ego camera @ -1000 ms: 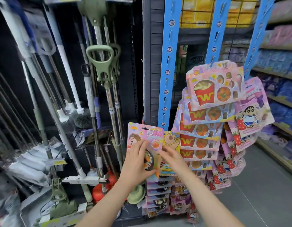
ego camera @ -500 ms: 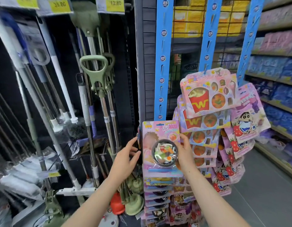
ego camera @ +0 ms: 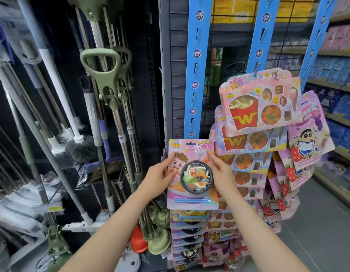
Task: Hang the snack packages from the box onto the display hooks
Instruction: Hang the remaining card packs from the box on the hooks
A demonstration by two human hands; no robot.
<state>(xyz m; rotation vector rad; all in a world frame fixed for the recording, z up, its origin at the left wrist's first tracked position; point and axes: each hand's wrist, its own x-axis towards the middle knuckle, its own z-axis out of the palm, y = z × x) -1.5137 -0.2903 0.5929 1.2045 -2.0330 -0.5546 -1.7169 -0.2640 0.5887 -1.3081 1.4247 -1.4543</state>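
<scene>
A pink snack package (ego camera: 191, 201) with a black bowl of candy sits flat against the foot of the left blue hook strip (ego camera: 195, 75). My left hand (ego camera: 158, 179) pinches its left edge. My right hand (ego camera: 222, 169) holds its right edge, with a finger up near the top. Its hang slot is level with the strip's lowest tab; whether it is on the hook I cannot tell. Several packages of the same kind (ego camera: 186, 236) hang below it. The box is out of sight.
Fries-print packs (ego camera: 258, 107) and cartoon strawberry bags (ego camera: 307, 146) hang on the two blue strips to the right. Mop and broom poles (ego camera: 111, 107) crowd the dark rack at left. A grey aisle floor (ego camera: 323, 242) runs past blue and pink shelf goods on the right.
The package rose from low in front of the hanging stack to the foot of the left strip. My left hand, off it half a second ago, now pinches its left edge.
</scene>
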